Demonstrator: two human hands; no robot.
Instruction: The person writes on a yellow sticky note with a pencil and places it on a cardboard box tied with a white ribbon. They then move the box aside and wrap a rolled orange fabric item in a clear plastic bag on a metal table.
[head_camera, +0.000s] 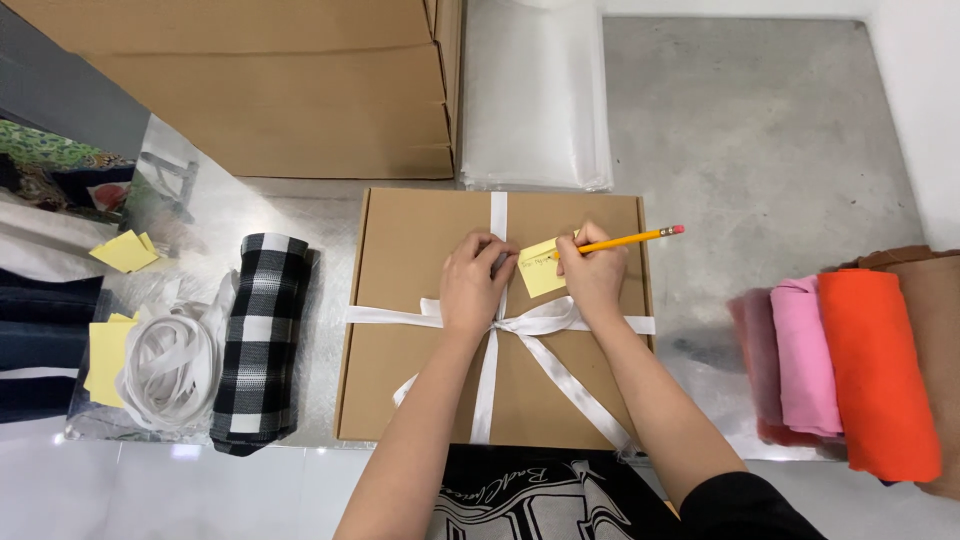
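A flat brown cardboard box (410, 300) lies on the metal table, tied with a white ribbon (545, 322) crossed and bowed at its middle. A yellow sticky note (541, 267) sits on the lid near the ribbon. My right hand (592, 268) grips a yellow pencil (632, 239) with its tip on the note. My left hand (477, 283) presses down on the box lid beside the note, fingers curled over the ribbon.
A rolled black-and-white checked cloth (260, 340) and a coil of white ribbon (168, 365) lie left of the box, with yellow notes (124, 250) nearby. Rolled pink, orange and brown fabrics (850, 360) are right. Stacked cardboard (290, 100) and clear plastic bags (535, 100) sit behind.
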